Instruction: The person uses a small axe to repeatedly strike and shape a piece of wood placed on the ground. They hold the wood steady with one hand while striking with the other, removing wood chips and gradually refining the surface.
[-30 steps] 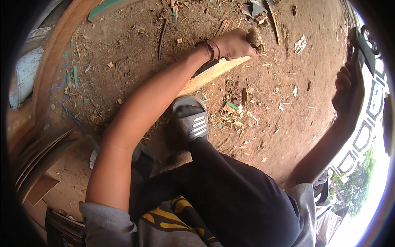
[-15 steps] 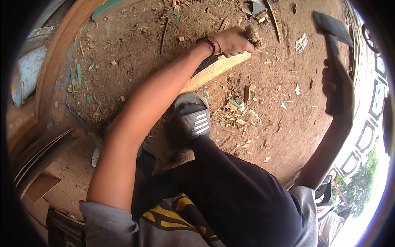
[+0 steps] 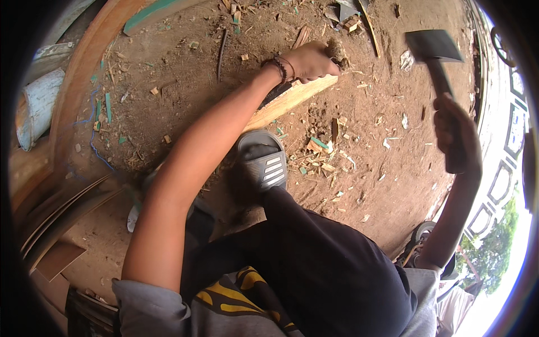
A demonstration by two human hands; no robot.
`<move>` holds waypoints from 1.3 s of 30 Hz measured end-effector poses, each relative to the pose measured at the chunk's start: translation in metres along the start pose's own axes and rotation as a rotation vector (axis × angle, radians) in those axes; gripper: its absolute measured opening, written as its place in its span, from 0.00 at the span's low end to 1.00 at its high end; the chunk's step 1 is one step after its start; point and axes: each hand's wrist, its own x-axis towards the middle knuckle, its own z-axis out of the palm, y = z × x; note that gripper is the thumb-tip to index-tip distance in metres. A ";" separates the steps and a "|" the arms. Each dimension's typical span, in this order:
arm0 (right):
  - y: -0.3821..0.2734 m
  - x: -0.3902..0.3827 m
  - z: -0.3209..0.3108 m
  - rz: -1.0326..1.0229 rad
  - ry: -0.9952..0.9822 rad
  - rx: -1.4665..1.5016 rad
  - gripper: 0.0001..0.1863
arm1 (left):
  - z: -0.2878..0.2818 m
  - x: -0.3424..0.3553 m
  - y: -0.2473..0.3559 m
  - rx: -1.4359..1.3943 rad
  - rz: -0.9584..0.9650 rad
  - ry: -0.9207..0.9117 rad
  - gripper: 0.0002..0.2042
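Observation:
My left hand [image 3: 310, 60], with dark bracelets at the wrist, is closed on the far end of a pale timber piece [image 3: 292, 105] that slants over the dirt. A rough brown lump [image 3: 336, 51] shows at its fingers; I cannot tell whether it belongs to the timber. The forearm hides part of the timber's dark upper side. Off to the right, my right hand [image 3: 457, 132] grips the handle of a hatchet [image 3: 433, 46], raised with its broad dark head up and apart from the timber. My foot in a striped sandal [image 3: 263, 160] stands at the timber's near end.
Wood chips [image 3: 321, 147] and green-painted splinters litter the brown dirt ground [image 3: 365, 168]. At the left are a curved wooden beam [image 3: 76, 84], a pale blue rusty container [image 3: 42, 106] and stacked boards [image 3: 56, 224]. A thin stick [image 3: 370, 28] lies at the far side.
The hatchet has swung leftward and tipped over, its head moving left, while my right hand has dropped slightly. My left hand stays on the timber, with only a small shift of the view.

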 end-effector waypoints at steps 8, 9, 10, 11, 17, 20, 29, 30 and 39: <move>-0.011 0.030 -0.069 -0.449 0.128 0.232 0.10 | 0.040 0.000 -0.016 0.783 0.329 1.012 0.27; -0.002 0.029 -0.084 -0.453 0.128 0.189 0.11 | 0.042 0.001 -0.017 0.755 0.391 1.052 0.32; 0.005 0.028 -0.098 -0.475 0.093 0.140 0.12 | 0.042 0.002 -0.017 0.698 0.372 1.005 0.33; 0.007 0.026 -0.108 -0.425 0.107 0.057 0.14 | 0.041 0.003 -0.018 0.644 0.354 0.953 0.34; -0.044 0.019 -0.033 -0.569 0.164 0.233 0.15 | 0.041 0.006 -0.024 0.634 0.273 0.829 0.40; -0.040 0.026 0.046 -0.485 0.063 0.661 0.09 | 0.042 0.004 -0.022 0.696 0.252 0.856 0.43; 0.030 0.007 0.104 0.152 -0.286 0.144 0.18 | 0.045 -0.002 -0.023 0.814 0.224 0.968 0.52; 0.034 0.009 0.103 0.156 -0.342 0.182 0.18 | 0.044 -0.001 -0.022 0.759 0.245 0.979 0.50; 0.137 0.004 0.107 0.284 0.030 0.242 0.17 | 0.040 0.000 0.000 0.554 0.345 0.806 0.52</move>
